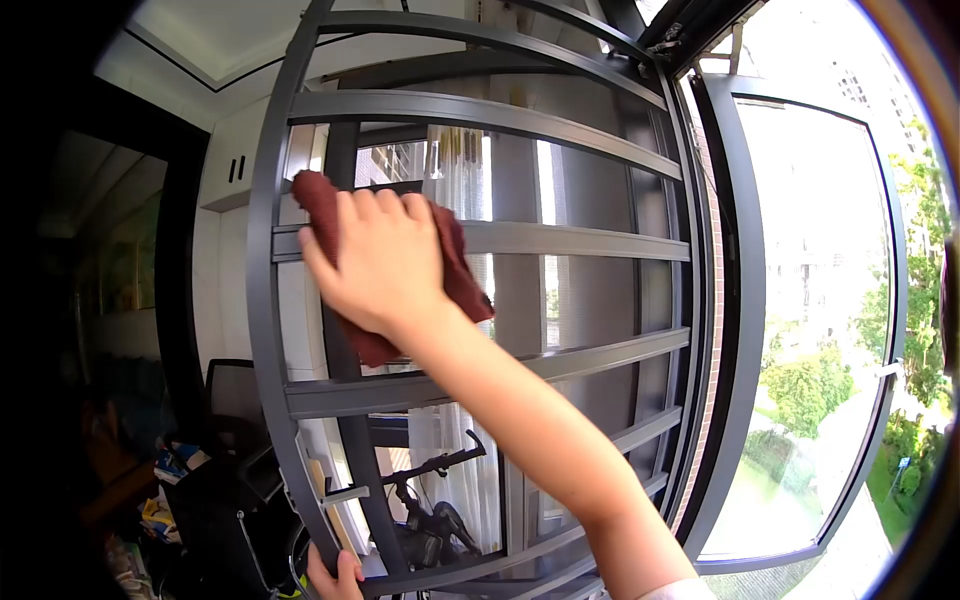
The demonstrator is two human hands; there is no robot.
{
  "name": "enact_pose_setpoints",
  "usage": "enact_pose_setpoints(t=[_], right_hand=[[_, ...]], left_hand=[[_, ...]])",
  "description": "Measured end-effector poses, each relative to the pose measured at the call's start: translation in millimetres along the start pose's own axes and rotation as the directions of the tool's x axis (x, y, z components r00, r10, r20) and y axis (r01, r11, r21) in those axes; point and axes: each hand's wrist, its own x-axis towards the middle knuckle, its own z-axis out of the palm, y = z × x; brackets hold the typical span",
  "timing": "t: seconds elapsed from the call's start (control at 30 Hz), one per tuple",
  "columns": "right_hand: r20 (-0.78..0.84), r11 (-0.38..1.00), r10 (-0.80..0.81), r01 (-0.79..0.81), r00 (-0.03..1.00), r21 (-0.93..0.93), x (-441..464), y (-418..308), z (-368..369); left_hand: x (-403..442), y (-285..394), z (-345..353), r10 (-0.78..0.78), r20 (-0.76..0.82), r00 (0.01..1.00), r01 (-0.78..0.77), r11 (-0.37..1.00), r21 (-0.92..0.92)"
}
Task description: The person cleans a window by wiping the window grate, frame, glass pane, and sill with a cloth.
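My right hand (pixel 385 255) reaches up across the view from the lower right. Its fingers curl over a dark maroon cloth (pixel 465 270) and press it around a horizontal bar (pixel 570 240) of a grey metal window grille, near the grille's left upright. The cloth hangs below the hand, and one corner sticks up at the left. At the bottom edge, my left hand (pixel 335 578) is wrapped on the lower part of the left upright (pixel 268 260); part of that hand is cut off. A small handle (pixel 345 494) sticks out above it.
An open glass window panel (pixel 810 320) stands at the right, with trees and buildings outside. Behind the bars are a bicycle (pixel 435 510) and a sheer curtain (pixel 455 185). A black chair (pixel 235 400) and piled items (pixel 165 515) stand at the lower left.
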Motion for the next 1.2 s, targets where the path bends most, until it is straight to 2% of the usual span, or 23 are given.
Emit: enact_pose_setpoints(t=[0.07, 0.17, 0.27, 0.33, 0.43, 0.5, 0.57, 0.63, 0.67, 0.7, 0.77, 0.8, 0.83, 0.87, 0.9, 0.93, 0.97, 1.03, 1.1, 1.13, 1.2], right_hand=[[-0.019, 0.999, -0.006, 0.005, 1.0, -0.043, -9, 26, -14], [-0.01, 0.995, 0.016, -0.017, 1.0, -0.094, -40, 87, -45], [-0.024, 0.987, 0.047, -0.05, 0.999, -0.15, -68, 148, -83], [-0.015, 0.973, 0.127, -0.127, 0.992, -0.194, -86, 186, -115], [-0.044, 0.892, 0.375, -0.373, 0.926, -0.257, -121, 265, -154], [0.084, 0.93, 0.26, -0.226, 0.962, -0.291, -128, 281, -170], [0.087, 0.903, 0.296, -0.249, 0.951, -0.349, -133, 284, -163], [-0.11, 0.878, 0.311, -0.33, 0.944, -0.347, -140, 272, -149], [-0.27, 0.857, 0.342, -0.416, 0.9, -0.304, -149, 274, -135], [-0.295, 0.844, 0.37, -0.451, 0.881, -0.288, -149, 266, -129], [-0.338, 0.76, 0.639, -0.636, 0.691, 0.133, -143, 254, -125], [-0.274, 0.747, 0.665, -0.62, 0.695, 0.238, -140, 246, -123], [-0.438, 0.762, 0.622, -0.629, 0.649, 0.151, -131, 236, -115], [-0.259, 0.535, 0.844, -0.693, 0.47, 0.484, -129, 225, -126], [0.001, 0.205, 0.955, -0.666, 0.296, 0.717, -114, 196, -145], [0.054, 0.094, 0.971, -0.581, 0.232, 0.808, -114, 200, -154], [0.193, -0.041, 0.937, -0.454, 0.292, 0.89, -117, 203, -165], [0.392, -0.321, 0.907, -0.35, 0.152, 0.88, -110, 198, -175], [0.253, -0.255, 0.966, -0.312, -0.046, 0.915, -99, 208, -165], [0.254, -0.255, 0.966, -0.317, -0.045, 0.914, -100, 209, -163], [0.26, -0.255, 0.966, -0.217, -0.003, 0.942, -99, 209, -157]], left_hand=[[-5, 18, 0, 0.105, -0.02, 0.994, -0.104, 0.994, 0.042], [-17, 17, 8, 0.092, -0.013, 0.996, -0.092, 0.995, -0.039], [-16, 20, 5, 0.071, -0.034, 0.997, -0.072, 0.997, -0.029], [-14, 21, 3, 0.079, -0.018, 0.997, -0.079, 0.997, 0.008], [-17, 20, 5, 0.083, -0.02, 0.996, -0.084, 0.996, -0.037], [-16, 23, 7, 0.098, -0.02, 0.995, -0.099, 0.995, -0.032], [-16, 22, 7, 0.085, -0.012, 0.996, -0.085, 0.996, -0.02], [-17, 22, 3, 0.068, -0.008, 0.998, -0.068, 0.998, -0.018], [-17, 19, 6, 0.066, -0.019, 0.998, -0.067, 0.997, -0.033], [-15, 13, 5, 0.063, -0.02, 0.998, -0.064, 0.997, -0.034], [-16, -4, 3, 0.02, -0.155, 0.988, -0.019, 1.0, 0.007], [-17, -4, 3, 0.013, -0.157, 0.987, -0.011, 1.0, 0.011], [-17, 0, 6, 0.033, -0.143, 0.989, -0.032, 0.999, 0.005], [-18, 3, 7, 0.053, -0.129, 0.99, -0.053, 0.999, -0.002], [-18, 1, 7, 0.041, -0.127, 0.991, -0.041, 0.999, -0.002], [-16, -2, 5, 0.052, -0.116, 0.992, -0.052, 0.999, 0.001], [-17, -2, 4, 0.062, -0.105, 0.993, -0.062, 0.998, 0.004], [-16, 3, 3, 0.054, -0.083, 0.995, -0.054, 0.999, 0.01], [-16, 4, -1, 0.012, -0.009, 1.0, -0.012, 1.0, -0.001], [-16, 3, -1, 0.03, -0.021, 0.999, -0.03, 1.0, 0.003], [-17, -1, 2, 0.031, -0.051, 0.998, -0.032, 0.999, -0.018]])
